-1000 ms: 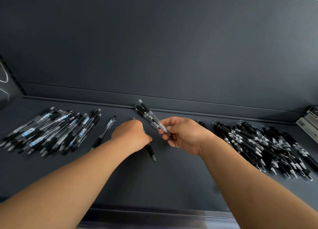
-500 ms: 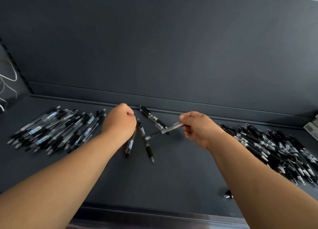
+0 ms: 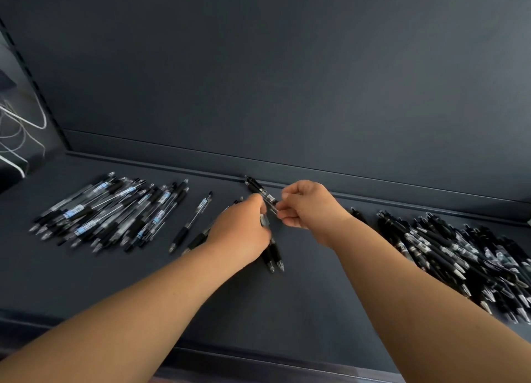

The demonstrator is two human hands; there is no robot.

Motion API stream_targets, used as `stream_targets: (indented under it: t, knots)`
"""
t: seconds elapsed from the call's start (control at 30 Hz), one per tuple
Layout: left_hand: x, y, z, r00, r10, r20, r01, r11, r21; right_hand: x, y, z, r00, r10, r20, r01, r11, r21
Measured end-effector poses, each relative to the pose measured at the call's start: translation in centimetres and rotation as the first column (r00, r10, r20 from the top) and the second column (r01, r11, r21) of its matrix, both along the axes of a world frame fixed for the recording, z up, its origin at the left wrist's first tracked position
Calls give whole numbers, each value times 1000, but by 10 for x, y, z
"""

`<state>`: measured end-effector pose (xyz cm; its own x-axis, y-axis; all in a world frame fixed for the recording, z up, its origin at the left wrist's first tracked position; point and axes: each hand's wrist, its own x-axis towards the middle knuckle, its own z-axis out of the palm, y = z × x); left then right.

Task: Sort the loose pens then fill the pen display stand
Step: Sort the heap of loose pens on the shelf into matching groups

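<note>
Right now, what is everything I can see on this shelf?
left pile: many pens, clear with blue labels, shelf's left
lone pen: one, clear and black, right of the left pile
middle pens: two tips show, black grips, under the left hand
back pens: about two, black and clear, by the rear ledge
right pile: many pens, black, shelf's right
shelf: one, dark grey
back wall: one, dark grey
cables: a few, white, far left
left hand: curled over the middle pens, grip unclear
right hand: pinches one of the back pens
</note>
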<state>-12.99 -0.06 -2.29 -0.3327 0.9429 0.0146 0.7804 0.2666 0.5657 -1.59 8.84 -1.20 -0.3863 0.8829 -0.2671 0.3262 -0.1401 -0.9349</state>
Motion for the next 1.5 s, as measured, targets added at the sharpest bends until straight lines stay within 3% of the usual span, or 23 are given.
stream_targets:
  t: [0.07,0.17,0.3,0.47,0.57,0.7,0.73,0.83,0.93,1.0,1.2,1.33,1.5]
  knots:
    - [1,-2,-1,990,-119,-71,121,993,17,1,3,-5,993,-33,113,18,991,132]
    - [4,-3,-5,952,-250,-177,245,968,-55,6,6,-13,929,-36,368,-98,935,340]
    - [-1,-1,-9,932,-216,-292,193,976,-105,6,2,-19,759,3,651,-328,866,378]
    - [-14,3,-2,942,-131,-307,102,989,-108,2,-4,-19,593,-60,803,-436,814,383]
    - [-22,3,-1,938,-103,-332,62,989,-132,5,-8,-14,586,-33,810,-440,826,353]
    - [-27,0,-4,936,-26,-351,4,998,-65,9,-19,-3,664,180,725,-481,846,231]
    - [-27,-1,-5,937,-18,-349,9,1000,-26,9,-21,-1,709,171,685,-449,858,251]
    - [-23,1,-11,930,-107,-352,138,988,66,6,-11,-2,804,-65,592,-278,838,470]
    - [-16,4,-17,883,-286,-371,315,949,20,0,1,-7,764,-94,638,-285,838,465]
    - [-11,4,-20,874,-326,-361,335,941,-39,-5,5,-14,718,-42,695,-338,852,400]
    - [-20,2,-17,875,-255,-412,228,967,-115,-12,2,-22,694,21,720,-404,839,364]
    - [-39,-1,-18,896,-201,-397,187,980,-75,3,1,-23,691,-9,723,-371,854,364]
    - [-59,-5,-16,821,-152,-551,94,987,-132,26,-4,-27,672,-97,734,-308,865,396]
